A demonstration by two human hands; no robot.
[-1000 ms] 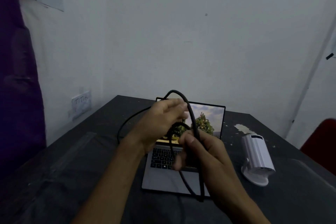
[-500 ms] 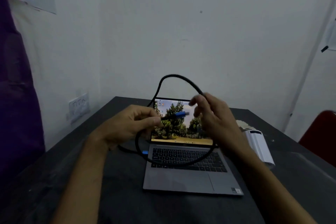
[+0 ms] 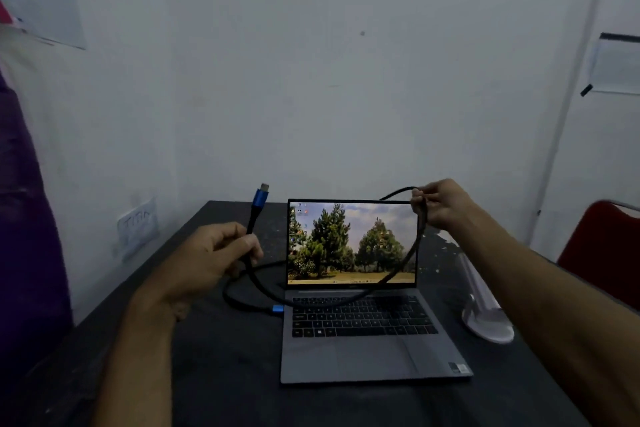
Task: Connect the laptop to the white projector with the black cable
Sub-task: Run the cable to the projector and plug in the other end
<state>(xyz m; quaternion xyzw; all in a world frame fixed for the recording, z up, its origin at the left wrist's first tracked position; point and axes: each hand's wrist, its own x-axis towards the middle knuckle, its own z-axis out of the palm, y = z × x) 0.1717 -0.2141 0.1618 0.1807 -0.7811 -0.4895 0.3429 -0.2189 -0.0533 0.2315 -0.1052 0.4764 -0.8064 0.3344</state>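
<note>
An open grey laptop (image 3: 367, 354) sits mid-table, its screen showing trees. One blue-collared end of the black cable (image 3: 408, 253) is plugged into the laptop's left side (image 3: 278, 309). My left hand (image 3: 211, 256) grips the cable just below its free blue plug (image 3: 260, 197), which points upward, left of the screen. My right hand (image 3: 440, 206) pinches the cable's middle above the screen's top right corner. The cable sags in a loop across the screen. The white projector (image 3: 485, 308) stands right of the laptop, partly hidden by my right forearm.
The dark table (image 3: 225, 374) reaches back to a white wall. A wall socket (image 3: 138, 225) is on the left wall. A red chair (image 3: 602, 246) stands at the right edge. Purple fabric (image 3: 24, 236) hangs at the far left.
My hands have drawn apart, spreading the cable from a tight bundle into a wide loop. The free blue plug now points up in my left hand; my right hand went up and right.
</note>
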